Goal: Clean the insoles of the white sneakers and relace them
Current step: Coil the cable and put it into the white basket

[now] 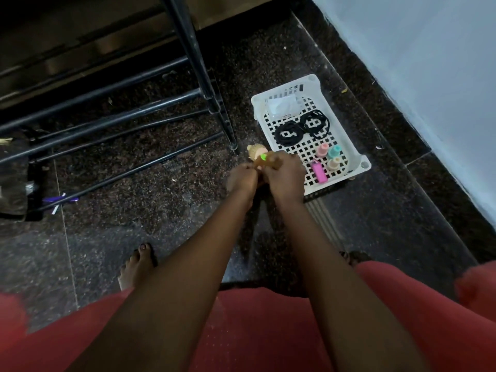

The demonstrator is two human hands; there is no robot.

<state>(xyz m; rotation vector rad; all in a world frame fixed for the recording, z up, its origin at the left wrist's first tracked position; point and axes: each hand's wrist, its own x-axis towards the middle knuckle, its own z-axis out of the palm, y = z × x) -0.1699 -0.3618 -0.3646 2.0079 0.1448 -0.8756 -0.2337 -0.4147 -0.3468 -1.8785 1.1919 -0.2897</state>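
Observation:
My left hand and my right hand meet over the dark floor, both closed around a small tan object with a bright green part; what it is I cannot tell. Just right of my hands sits a white plastic basket. It holds two coils of black laces, three small pastel bottles, a pink item and a white packet. No sneaker or insole shows in this view.
A black metal rack fills the left, its corner leg standing close to my hands. A pale wall with a dark skirting runs along the right. My bare foot and red garment are below. A dark bag lies far left.

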